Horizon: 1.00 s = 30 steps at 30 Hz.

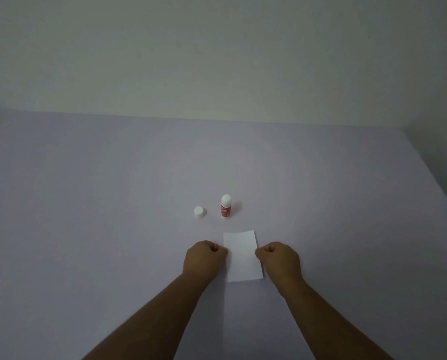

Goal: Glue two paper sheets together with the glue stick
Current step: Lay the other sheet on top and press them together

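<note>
- Resting on the bench (87, 203), nearest the camera, both hands are flanking one white paper sheet (243, 258): the left hand (204, 258) is curled into a loose fist with its fingertips touching the sheet's left edge, and the right hand (279, 258) is curled the same way, touching the right edge. Neither hand is holding a tool.
- Only one white rectangle is showing; whether a second sheet is lying squarely under it cannot be told. If two are stacked, they are probably being pressed or aligned.
- Risk: with both hands pushing inward at the edges, the sheet could be buckling or skewing, so the edges would be setting out of line.
- Risk: if glue is wet underneath, knuckles sliding across could be smearing it onto the bench or fingers.
- Farther out, the glue stick (225, 207) is standing upright and uncapped, just beyond the sheet's far edge. A hand reaching forward could be tipping it onto the paper.
- Its white cap (199, 212) is sitting apart to the left; left off, the glue is likely drying out.
</note>
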Each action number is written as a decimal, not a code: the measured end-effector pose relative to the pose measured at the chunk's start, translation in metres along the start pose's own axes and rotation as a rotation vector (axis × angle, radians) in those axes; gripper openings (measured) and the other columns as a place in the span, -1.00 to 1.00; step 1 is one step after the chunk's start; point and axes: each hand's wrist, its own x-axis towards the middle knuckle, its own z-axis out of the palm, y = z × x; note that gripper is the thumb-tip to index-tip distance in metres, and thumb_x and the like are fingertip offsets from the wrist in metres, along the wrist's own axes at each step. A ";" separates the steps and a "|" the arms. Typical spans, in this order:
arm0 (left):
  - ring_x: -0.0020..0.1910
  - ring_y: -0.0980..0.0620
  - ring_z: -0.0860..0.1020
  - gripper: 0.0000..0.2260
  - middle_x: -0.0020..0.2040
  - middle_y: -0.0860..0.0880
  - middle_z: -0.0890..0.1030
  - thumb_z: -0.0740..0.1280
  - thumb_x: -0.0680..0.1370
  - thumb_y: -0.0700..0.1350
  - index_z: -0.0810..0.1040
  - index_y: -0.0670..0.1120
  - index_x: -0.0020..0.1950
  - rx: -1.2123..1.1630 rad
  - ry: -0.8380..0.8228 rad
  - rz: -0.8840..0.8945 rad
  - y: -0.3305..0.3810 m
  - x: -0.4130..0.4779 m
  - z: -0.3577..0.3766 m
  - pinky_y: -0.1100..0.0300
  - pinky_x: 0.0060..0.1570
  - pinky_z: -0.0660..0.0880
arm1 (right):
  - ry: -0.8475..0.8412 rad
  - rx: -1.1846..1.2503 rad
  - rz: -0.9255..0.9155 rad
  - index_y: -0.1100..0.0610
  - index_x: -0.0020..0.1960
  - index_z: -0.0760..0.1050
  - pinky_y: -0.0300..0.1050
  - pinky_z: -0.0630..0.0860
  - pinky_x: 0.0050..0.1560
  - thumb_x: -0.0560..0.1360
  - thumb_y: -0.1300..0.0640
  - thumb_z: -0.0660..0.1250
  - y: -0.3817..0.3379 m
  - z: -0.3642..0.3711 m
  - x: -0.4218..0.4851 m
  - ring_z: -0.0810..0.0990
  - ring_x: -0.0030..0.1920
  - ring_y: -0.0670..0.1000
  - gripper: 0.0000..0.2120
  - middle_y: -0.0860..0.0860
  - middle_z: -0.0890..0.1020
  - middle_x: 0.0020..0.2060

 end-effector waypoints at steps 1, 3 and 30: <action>-0.37 0.02 0.48 -0.75 -0.39 -0.05 0.52 0.31 0.47 -0.05 0.55 -0.15 -0.34 0.007 0.006 -0.002 -0.001 0.001 0.001 0.13 -0.25 0.50 | -0.003 -0.004 -0.001 0.23 -0.37 0.44 -0.17 0.33 -0.36 0.38 0.20 0.32 0.000 0.000 0.000 0.40 -0.39 0.00 -0.82 0.09 0.47 -0.41; -0.36 0.02 0.49 -0.76 -0.38 -0.04 0.54 0.31 0.46 -0.03 0.57 -0.16 -0.31 0.017 0.016 -0.003 -0.002 0.003 0.002 0.14 -0.26 0.50 | -0.004 -0.018 -0.007 0.18 -0.38 0.41 -0.17 0.31 -0.39 0.38 0.21 0.31 0.000 0.002 0.000 0.37 -0.41 -0.01 -0.82 0.07 0.46 -0.43; -0.30 0.09 0.47 -0.84 -0.35 0.05 0.50 0.31 0.49 -0.02 0.54 -0.08 -0.21 0.163 0.034 -0.004 0.002 0.007 0.007 0.22 -0.22 0.39 | 0.027 -0.182 -0.074 0.10 -0.55 0.27 -0.30 0.21 -0.59 0.36 0.22 0.30 -0.002 0.007 0.006 0.30 -0.60 -0.12 -0.64 -0.05 0.35 -0.61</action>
